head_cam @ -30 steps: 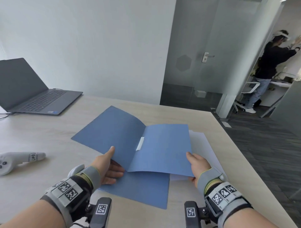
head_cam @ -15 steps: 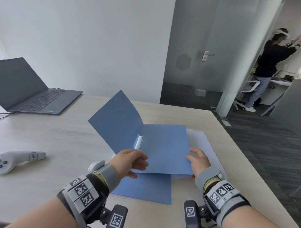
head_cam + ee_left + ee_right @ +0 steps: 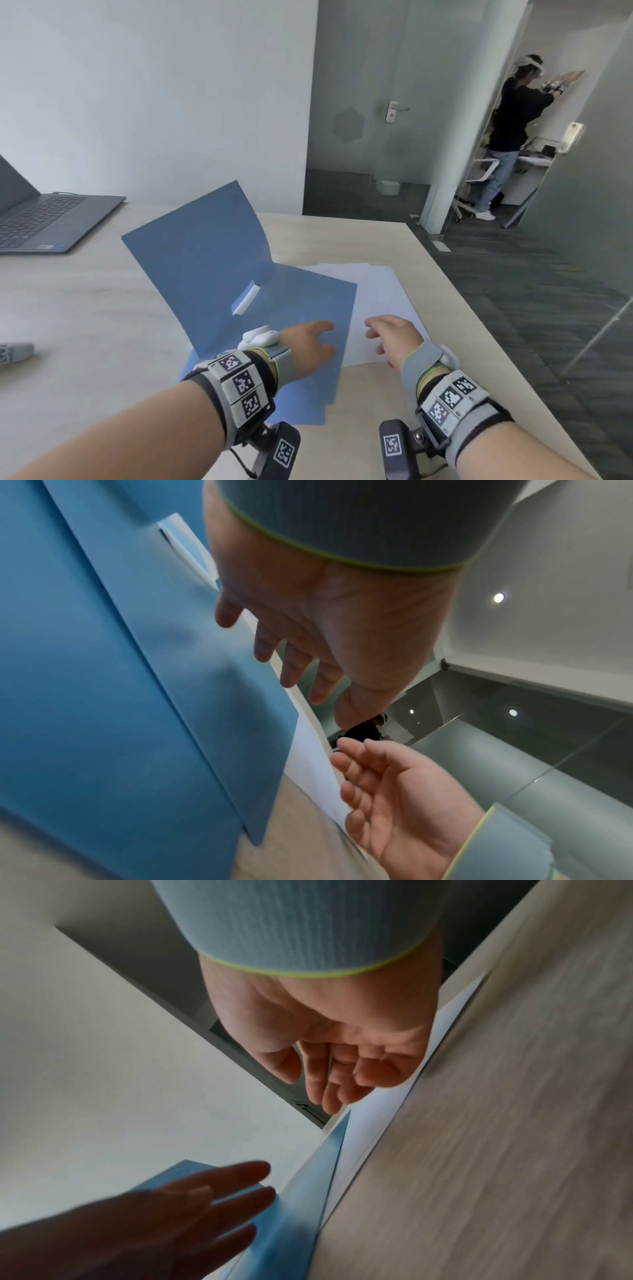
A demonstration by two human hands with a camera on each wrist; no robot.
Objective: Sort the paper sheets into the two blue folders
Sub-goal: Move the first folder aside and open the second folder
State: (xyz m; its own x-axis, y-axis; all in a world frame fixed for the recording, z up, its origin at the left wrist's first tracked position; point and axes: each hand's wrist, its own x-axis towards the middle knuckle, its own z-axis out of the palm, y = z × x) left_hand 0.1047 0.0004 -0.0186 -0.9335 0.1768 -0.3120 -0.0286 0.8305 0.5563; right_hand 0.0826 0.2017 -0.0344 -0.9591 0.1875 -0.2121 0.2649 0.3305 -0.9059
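An open blue folder (image 3: 205,246) lies on the table, its left flap raised and a white clip (image 3: 246,301) at the fold. A second blue folder (image 3: 305,401) lies flat beneath it, showing at the near side. White paper sheets (image 3: 380,291) lie to the right, partly under the folders. My left hand (image 3: 322,337) hovers over the open folder's right half with straight fingers (image 3: 291,666), holding nothing. My right hand (image 3: 376,337) is just above the sheets, its fingers (image 3: 329,1085) loosely curled and empty. Both wrist views are blurred.
A grey laptop (image 3: 44,219) stands open at the far left of the wooden table (image 3: 85,325). A white controller (image 3: 13,353) lies at the left edge. The table's right edge (image 3: 479,325) drops to dark carpet. A person (image 3: 510,130) stands beyond the doorway.
My left hand has let go of the raised flap and moved right over the folder. My right hand has released the folder's near edge and lifted over the sheets. The folder has turned leftward.
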